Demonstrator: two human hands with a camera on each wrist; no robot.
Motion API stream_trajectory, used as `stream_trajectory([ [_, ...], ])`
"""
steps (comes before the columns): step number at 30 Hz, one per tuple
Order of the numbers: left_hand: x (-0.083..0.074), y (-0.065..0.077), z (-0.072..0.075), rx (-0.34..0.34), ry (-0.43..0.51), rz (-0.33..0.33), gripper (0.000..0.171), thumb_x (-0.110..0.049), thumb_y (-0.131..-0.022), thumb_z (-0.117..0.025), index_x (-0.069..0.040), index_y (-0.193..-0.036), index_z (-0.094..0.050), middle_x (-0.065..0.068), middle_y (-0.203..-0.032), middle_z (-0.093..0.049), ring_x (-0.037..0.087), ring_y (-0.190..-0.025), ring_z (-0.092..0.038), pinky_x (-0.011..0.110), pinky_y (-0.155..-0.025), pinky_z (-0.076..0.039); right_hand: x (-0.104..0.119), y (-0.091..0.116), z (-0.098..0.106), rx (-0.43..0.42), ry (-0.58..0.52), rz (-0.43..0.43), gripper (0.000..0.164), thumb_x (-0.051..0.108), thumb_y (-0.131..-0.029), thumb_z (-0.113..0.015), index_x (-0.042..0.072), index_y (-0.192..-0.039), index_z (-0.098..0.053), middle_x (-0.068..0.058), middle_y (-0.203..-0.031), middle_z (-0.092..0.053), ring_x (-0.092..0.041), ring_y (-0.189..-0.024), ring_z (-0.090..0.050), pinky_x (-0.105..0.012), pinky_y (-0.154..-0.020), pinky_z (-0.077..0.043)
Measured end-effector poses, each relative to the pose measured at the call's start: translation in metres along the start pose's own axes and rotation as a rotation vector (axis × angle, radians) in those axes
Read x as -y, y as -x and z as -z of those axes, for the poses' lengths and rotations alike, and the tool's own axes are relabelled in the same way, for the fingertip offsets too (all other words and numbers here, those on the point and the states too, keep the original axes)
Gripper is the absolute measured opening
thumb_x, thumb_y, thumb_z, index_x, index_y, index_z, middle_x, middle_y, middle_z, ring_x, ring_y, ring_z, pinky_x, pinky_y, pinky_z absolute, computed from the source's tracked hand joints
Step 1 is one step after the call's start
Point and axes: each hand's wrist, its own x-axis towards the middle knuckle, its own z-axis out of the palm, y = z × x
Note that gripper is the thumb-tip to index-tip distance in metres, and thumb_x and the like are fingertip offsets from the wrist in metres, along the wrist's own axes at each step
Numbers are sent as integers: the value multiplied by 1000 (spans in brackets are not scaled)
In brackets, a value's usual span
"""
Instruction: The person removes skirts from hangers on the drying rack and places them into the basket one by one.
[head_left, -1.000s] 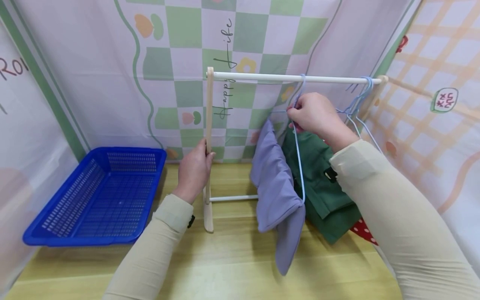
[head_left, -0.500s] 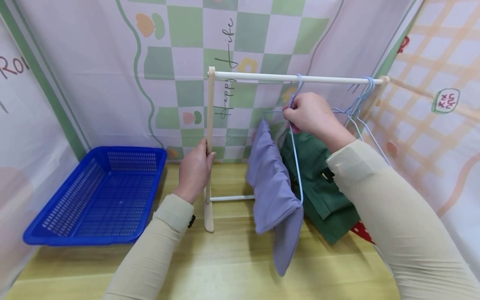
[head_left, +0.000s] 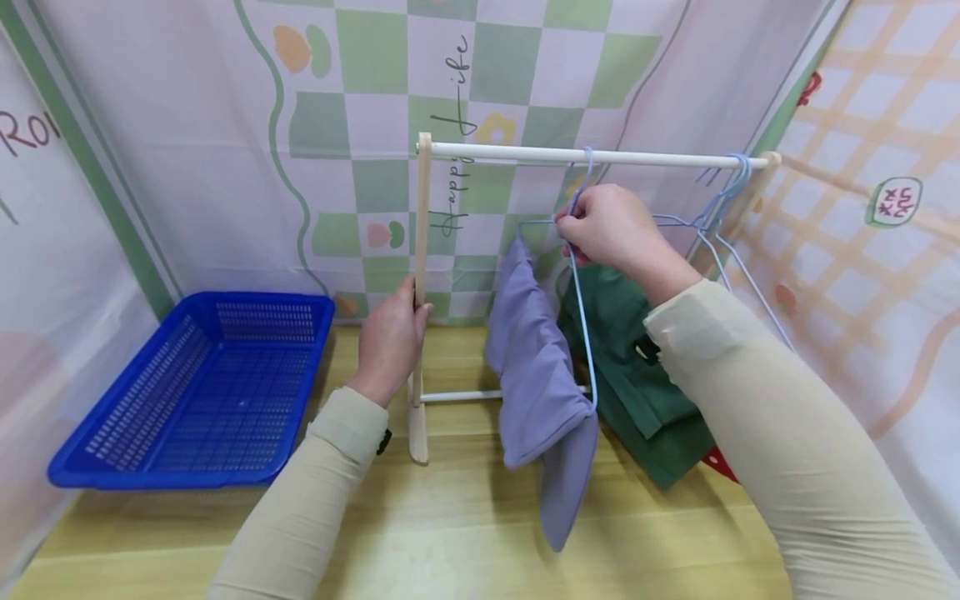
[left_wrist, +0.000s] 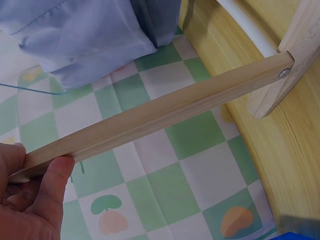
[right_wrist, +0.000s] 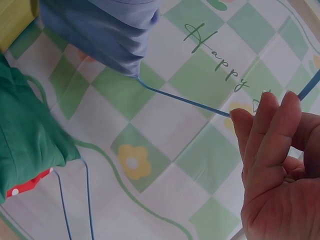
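My left hand (head_left: pixel 388 340) grips the wooden upright (head_left: pixel 421 217) at the left end of a small clothes rack; in the left wrist view, thumb and fingers pinch that bar (left_wrist: pixel 150 112). With my right hand (head_left: pixel 611 229) I pinch a blue wire hanger (head_left: pixel 582 317) just below its hook, which sits over the rack's white top rail (head_left: pixel 510 153). A lavender garment (head_left: pixel 536 367) drapes from this hanger, its lower end off the tabletop. Behind and to the right hangs a green garment (head_left: pixel 645 367), partly covered by my right forearm.
Several blue hanger hooks (head_left: pixel 738 171) cluster at the rail's right end. A bit of red dotted cloth (head_left: pixel 722 464) shows under the green garment. A blue plastic basket (head_left: pixel 300 392) stands left on the wooden table (head_left: pixel 450 533). Printed cloth walls (head_left: pixel 217 167) enclose the table.
My right hand has slid the hanger with the lavender garment a little to the left along the rail. The left hand keeps its hold on the upright.
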Motion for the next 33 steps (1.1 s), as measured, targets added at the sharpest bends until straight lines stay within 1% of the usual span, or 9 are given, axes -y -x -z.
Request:
stream_trajectory([
  [7, 0, -1, 1, 16, 2, 20, 35, -23, -107, -62, -5, -136, -57, 12, -100, -73, 27, -77, -69, 41, -63, -59, 6, -1, -2, 3, -26, 9, 30, 22, -99, -53, 4, -103, -77, 3, -68, -74, -6, -56, -66, -26, -61, -45],
  [12, 1, -1, 0, 7, -1, 10, 34, -22, -107, -63, -4, -135, -57, 12, -99, -73, 27, -76, -69, 41, -63, -59, 9, -1, -4, 5, -30, 6, 29, 21, -99, -52, 4, -102, -76, 1, -69, -74, -7, -55, -66, -26, -62, -46],
  [16, 2, -1, 0, 3, 9, 9, 33, -22, -106, -63, -5, -134, -58, 11, -99, -73, 27, -75, -69, 41, -62, -58, 13, -2, -5, 17, -39, 0, 29, 20, -99, -52, 4, -105, -76, -1, -72, -75, -8, -56, -68, -25, -60, -48],
  [21, 2, -1, 1, 4, 11, 4, 34, -21, -106, -63, -4, -135, -58, 12, -99, -72, 27, -76, -69, 41, -63, -58, 17, -3, -6, 28, -48, -4, 28, 19, -99, -52, 5, -106, -76, 1, -70, -74, -8, -56, -67, -24, -59, -48],
  [27, 3, -1, 1, 3, 6, -5, 34, -21, -106, -63, -4, -135, -58, 12, -99, -72, 28, -77, -69, 42, -65, -58, 21, -3, -8, 27, -49, 7, 29, 19, -98, -51, 6, -106, -76, 3, -68, -73, -6, -55, -66, -23, -60, -48],
  [33, 2, -1, 2, 13, 4, -4, 34, -22, -107, -62, -4, -135, -58, 11, -99, -72, 27, -78, -69, 43, -66, -58, 25, -4, -8, 30, -52, 3, 29, 19, -99, -52, 6, -108, -77, 1, -69, -74, -7, -56, -67, -24, -63, -49],
])
